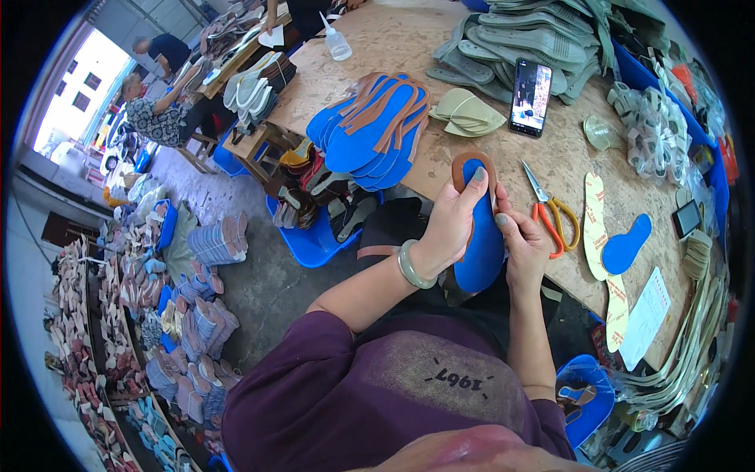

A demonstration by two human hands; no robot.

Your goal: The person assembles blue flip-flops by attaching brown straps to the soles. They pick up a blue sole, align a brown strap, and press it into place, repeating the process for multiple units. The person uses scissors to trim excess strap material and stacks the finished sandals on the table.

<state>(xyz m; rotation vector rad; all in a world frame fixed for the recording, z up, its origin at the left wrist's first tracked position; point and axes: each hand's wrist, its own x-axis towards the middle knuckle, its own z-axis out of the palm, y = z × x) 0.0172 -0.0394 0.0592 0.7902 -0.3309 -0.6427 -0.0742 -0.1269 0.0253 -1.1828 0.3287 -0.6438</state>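
Observation:
A blue insole (480, 263) with a brown strip (464, 160) bent round its upper end is held over the table's near edge. My left hand (450, 224) is closed on its left side, with the thumb pressed on the blue face near the strip. On the opposite side, my right hand (525, 248) pinches the strip and the insole's edge between thumb and fingers. Scissors (554, 212) with orange and yellow handles lie just right of my hands. A stack of blue insoles (370, 134) with brown strips on top rests to the left.
The wooden table (393, 39) carries grey soles (535, 39), a phone (531, 96), pale cut pieces (467, 112), a squeeze bottle (337, 43), a loose blue insole (627, 244) and a paper sheet (648, 318). A blue bin (314, 253) stands on the floor left. Other people sit and stand farther back.

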